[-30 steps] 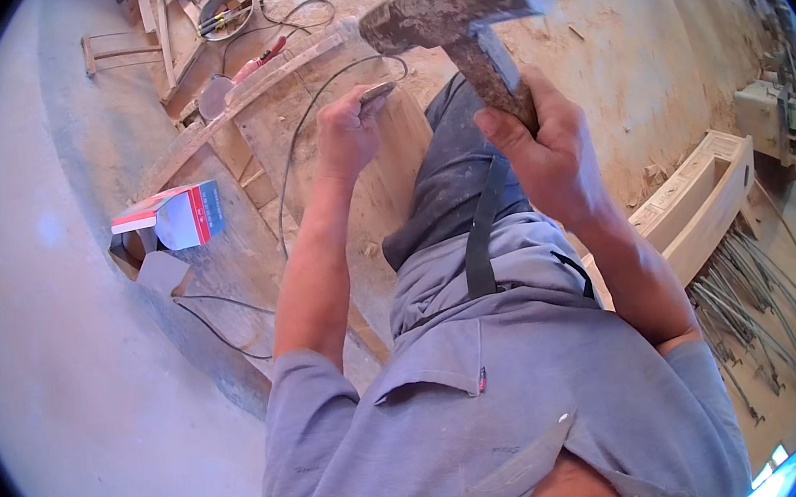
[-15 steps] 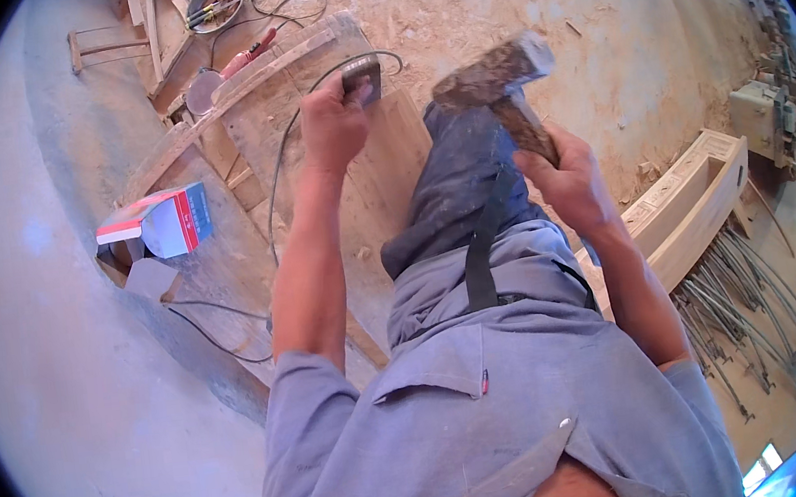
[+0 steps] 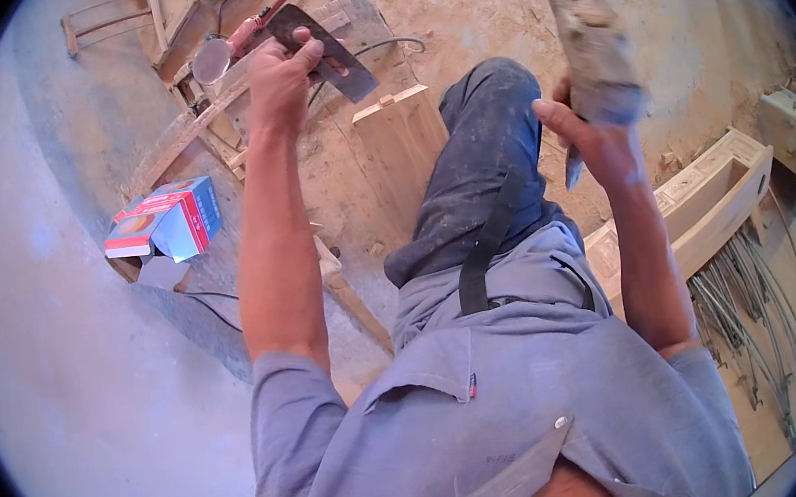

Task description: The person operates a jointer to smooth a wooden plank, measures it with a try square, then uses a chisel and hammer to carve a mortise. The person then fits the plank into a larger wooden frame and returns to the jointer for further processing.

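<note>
My left hand [image 3: 280,72] is closed round a plane iron [image 3: 356,80], a dark flat steel blade with a long slot, and tilts it above the bench. Below the blade's lower end stands a pale wooden board [image 3: 404,151] with a small raised tenon on its end; the two look apart. Raised on the right, my right hand [image 3: 601,145] grips a hammer [image 3: 595,43] with a thick, worn brown head, blurred by motion. Most of its handle is hidden behind the hand. My bent leg [image 3: 488,132] is between the board and the hammer.
A dusty wooden bench [image 3: 258,69] bears an angle grinder [image 3: 245,41] with a cable. An open red, white and blue box [image 3: 167,219] lies at left. To the right are a wooden drawer-like frame [image 3: 693,198], metal rods [image 3: 763,307] and a machine [image 3: 788,125].
My left hand has moved left and turned, so the blade shows broadside. My right hand has swung right with the hammer, whose head now points upward. The board's end has come into sight.
</note>
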Available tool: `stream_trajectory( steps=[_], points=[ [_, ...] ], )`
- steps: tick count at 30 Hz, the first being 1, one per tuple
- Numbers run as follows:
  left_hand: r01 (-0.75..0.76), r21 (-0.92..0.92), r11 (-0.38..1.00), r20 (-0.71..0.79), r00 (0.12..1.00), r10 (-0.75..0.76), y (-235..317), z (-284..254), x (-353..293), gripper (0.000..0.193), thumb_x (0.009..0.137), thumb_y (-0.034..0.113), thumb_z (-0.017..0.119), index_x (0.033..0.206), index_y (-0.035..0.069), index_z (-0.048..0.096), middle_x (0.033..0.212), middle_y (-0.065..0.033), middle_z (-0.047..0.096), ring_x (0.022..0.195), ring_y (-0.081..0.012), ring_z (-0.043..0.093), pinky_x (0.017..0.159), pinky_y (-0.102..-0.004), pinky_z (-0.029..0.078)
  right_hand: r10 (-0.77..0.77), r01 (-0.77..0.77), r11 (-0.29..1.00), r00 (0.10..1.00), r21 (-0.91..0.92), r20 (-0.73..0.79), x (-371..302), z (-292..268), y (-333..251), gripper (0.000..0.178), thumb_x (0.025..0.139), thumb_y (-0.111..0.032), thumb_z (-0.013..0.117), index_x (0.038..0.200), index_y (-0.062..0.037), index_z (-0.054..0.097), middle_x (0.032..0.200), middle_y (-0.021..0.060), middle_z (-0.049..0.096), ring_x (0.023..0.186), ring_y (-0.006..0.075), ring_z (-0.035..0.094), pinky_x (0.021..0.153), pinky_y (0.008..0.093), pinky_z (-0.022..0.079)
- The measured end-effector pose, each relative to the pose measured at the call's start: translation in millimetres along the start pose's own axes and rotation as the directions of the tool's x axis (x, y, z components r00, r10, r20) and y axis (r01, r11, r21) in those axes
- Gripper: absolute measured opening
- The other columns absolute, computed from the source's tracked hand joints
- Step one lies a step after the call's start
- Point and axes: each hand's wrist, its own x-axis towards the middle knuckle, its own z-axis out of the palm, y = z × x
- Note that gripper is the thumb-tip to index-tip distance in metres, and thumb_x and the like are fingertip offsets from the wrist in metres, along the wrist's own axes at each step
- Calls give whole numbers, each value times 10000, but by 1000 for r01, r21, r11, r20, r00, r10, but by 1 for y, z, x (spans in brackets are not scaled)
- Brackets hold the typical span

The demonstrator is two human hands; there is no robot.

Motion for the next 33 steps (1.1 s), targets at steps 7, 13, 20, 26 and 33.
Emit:
stream_trajectory(
  steps=[7, 13, 20, 26, 33],
  points=[
    [189, 104, 977, 51, 980, -195, -29, 6, 33, 94, 916, -16, 631, 1000, 12, 600, 890, -131, 715, 742, -243, 716, 674, -363, 598, 251, -220, 944, 962, -247, 103, 36, 16, 30, 324, 754, -109, 788, 1023, 30, 672, 799, 36, 638, 736, 119, 591, 688, 317, 490],
    [273, 107, 956, 122, 951, -285, -35, -2, 47, 90, 943, 16, 636, 1022, 16, 592, 935, -124, 711, 766, -234, 705, 726, -384, 597, 323, -263, 918, 931, -298, 172, 61, 30, 36, 368, 745, -114, 757, 1069, 27, 652, 819, 108, 680, 740, 177, 645, 709, 338, 511],
    [235, 244, 941, 151, 949, -276, -29, 8, 56, 117, 907, -1, 673, 1009, -6, 616, 884, -111, 699, 749, -221, 702, 692, -350, 567, 86, 25, 846, 979, -533, 184, 135, 33, -1, 489, 714, -187, 738, 1140, 22, 621, 862, 175, 678, 810, 258, 668, 746, 394, 510],
    [299, 153, 942, 119, 941, -318, -30, 5, 60, 102, 943, 2, 636, 1042, 1, 611, 933, -115, 699, 786, -228, 695, 754, -383, 591, 64, 41, 872, 978, -488, 198, 239, 73, -91, 453, 786, -240, 694, 1201, -60, 682, 916, 171, 751, 808, 312, 704, 667, 452, 516],
    [234, 175, 956, 77, 965, -250, -25, 7, 47, 86, 939, -18, 628, 1021, -27, 605, 873, -119, 695, 721, -201, 700, 671, -321, 566, 130, 427, 519, 816, -740, 563, 256, 101, -67, 267, 739, -141, 690, 955, 14, 674, 860, 215, 693, 817, 326, 666, 698, 463, 506]
  ],
)
